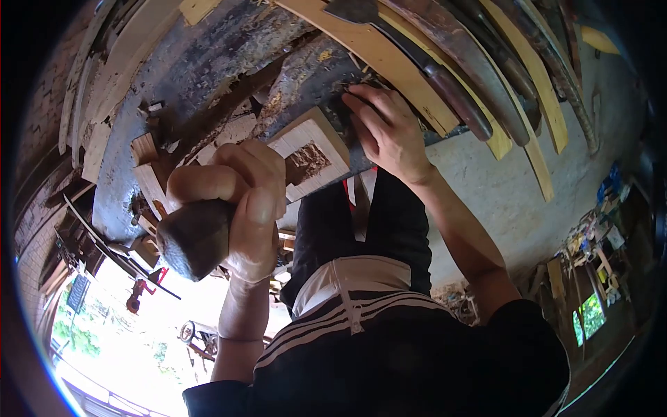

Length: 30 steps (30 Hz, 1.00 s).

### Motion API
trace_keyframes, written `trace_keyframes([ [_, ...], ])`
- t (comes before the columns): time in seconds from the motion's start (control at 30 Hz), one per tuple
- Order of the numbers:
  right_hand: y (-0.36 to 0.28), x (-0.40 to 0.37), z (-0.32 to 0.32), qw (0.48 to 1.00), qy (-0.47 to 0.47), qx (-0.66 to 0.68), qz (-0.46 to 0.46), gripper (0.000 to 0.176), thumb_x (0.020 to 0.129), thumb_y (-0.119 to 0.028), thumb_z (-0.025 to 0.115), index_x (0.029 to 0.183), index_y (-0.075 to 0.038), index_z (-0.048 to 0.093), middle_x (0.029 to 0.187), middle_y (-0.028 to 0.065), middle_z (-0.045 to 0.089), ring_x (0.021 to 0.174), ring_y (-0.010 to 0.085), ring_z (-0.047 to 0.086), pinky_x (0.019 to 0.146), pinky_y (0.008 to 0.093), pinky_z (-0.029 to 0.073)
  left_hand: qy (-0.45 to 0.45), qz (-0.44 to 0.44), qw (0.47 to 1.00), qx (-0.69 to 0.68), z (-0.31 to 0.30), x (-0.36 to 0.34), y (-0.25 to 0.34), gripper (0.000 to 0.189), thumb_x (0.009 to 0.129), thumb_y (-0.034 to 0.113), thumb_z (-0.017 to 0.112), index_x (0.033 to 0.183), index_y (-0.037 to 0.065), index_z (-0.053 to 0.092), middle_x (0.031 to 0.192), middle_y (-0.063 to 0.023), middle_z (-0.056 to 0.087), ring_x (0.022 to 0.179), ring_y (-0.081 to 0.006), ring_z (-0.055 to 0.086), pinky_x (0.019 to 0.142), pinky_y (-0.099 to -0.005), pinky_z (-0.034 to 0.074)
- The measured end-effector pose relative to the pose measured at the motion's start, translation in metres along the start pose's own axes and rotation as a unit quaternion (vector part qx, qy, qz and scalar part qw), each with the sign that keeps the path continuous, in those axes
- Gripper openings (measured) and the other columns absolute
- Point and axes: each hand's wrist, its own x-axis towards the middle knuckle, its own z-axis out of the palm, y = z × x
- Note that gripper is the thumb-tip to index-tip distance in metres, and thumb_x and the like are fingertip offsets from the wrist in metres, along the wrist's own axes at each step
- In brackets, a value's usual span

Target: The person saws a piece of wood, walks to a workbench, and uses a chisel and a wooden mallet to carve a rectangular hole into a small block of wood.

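Observation:
On the left, my left hand (240, 198) is closed round a dark tool handle (194, 240), whose broad, worn butt faces the camera. Its working end is hidden below the fist. Just beyond that fist, a pale wooden block (330, 135) lies on the bench with a rough rectangular mortise cut in its face and chips inside. My right hand (389, 132) is to the right of the block, fingers bent and apart, fingertips down at the dark bench top. Nothing shows between them.
The dark, worn workbench (201, 62) carries wood scraps and shavings. Along its right side lie long-handled tools (451, 90) and pale wooden strips (538, 76). Boards (125, 76) lean at the far left. Below the bench, the concrete floor (486, 208) shows on the right.

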Motion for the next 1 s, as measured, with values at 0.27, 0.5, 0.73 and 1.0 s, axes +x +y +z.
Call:
trace_keyframes([
  [0.27, -0.006, -0.003, 0.003, 0.998, 0.030, -0.050, -0.020, 0.041, 0.075, -0.003, 0.068, 0.116, -0.004, 0.064, 0.121, 0.0076, 0.058, 0.104, 0.0275, 0.059, 0.093, 0.0379, 0.049, -0.038, 0.104, 0.982, -0.151, -0.016, -0.014, -0.005, 0.018, 0.088, 0.000, 0.056, 0.092, 0.007, 0.040, 0.069, -0.0071, 0.046, 0.056, -0.0151, 0.041, 0.052, -0.0308, 0.037],
  [0.5, -0.013, -0.005, 0.002, 0.995, 0.076, -0.050, -0.032, 0.031, 0.080, -0.001, 0.066, 0.111, -0.002, 0.064, 0.114, 0.0107, 0.060, 0.099, 0.0318, 0.059, 0.092, 0.0407, 0.048, 0.083, 0.126, 0.973, -0.177, -0.018, -0.025, -0.012, 0.011, 0.090, 0.000, 0.055, 0.095, 0.004, 0.045, 0.069, -0.0063, 0.050, 0.054, -0.0122, 0.042, 0.050, -0.0288, 0.035],
  [0.73, -0.015, -0.014, 0.003, 0.989, 0.130, -0.030, -0.070, 0.028, 0.081, 0.002, 0.064, 0.108, -0.004, 0.066, 0.110, 0.0102, 0.063, 0.096, 0.0309, 0.062, 0.084, 0.0399, 0.052, 0.102, 0.119, 0.986, -0.058, -0.005, -0.043, 0.000, 0.007, 0.088, 0.004, 0.059, 0.086, 0.005, 0.052, 0.059, -0.0047, 0.052, 0.049, -0.0108, 0.045, 0.046, -0.0278, 0.033],
  [1.0, 0.051, -0.043, -0.130, 0.943, 0.175, -0.234, 0.160, 0.037, 0.089, -0.016, 0.065, 0.124, -0.008, 0.059, 0.118, 0.0185, 0.060, 0.111, 0.0402, 0.057, 0.089, 0.0503, 0.049, 0.102, 0.134, 0.986, -0.020, -0.005, -0.053, -0.009, 0.013, 0.088, 0.006, 0.067, 0.086, 0.005, 0.054, 0.062, -0.0023, 0.055, 0.052, -0.0068, 0.047, 0.048, -0.0234, 0.036],
])
